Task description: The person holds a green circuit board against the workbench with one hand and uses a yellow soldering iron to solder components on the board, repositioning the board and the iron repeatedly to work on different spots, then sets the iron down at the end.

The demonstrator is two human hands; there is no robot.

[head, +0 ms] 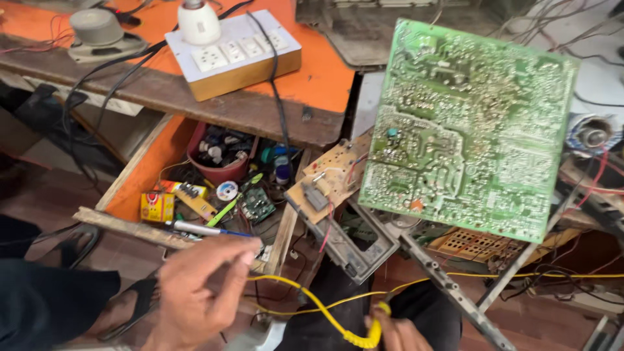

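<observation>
Left hand (pixel 201 292): closest to the lens at 7 o'clock, fingers pinched narrow, on what I can't tell
Right hand (pixel 396 333): 6 o'clock, wrapped around yellow cable (pixel 325 312)
Circuit board (pixel 468 130): green, tilted, 2 o'clock
Socket box (pixel 234 52): 11 o'clock on orange bench (pixel 318 78)

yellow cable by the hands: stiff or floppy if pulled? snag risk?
Likely floppy: the yellow cable sags in loose curves. It probably springs back near the right hand, where it is coiled. It may snag, since it runs past the metal frame.
</observation>
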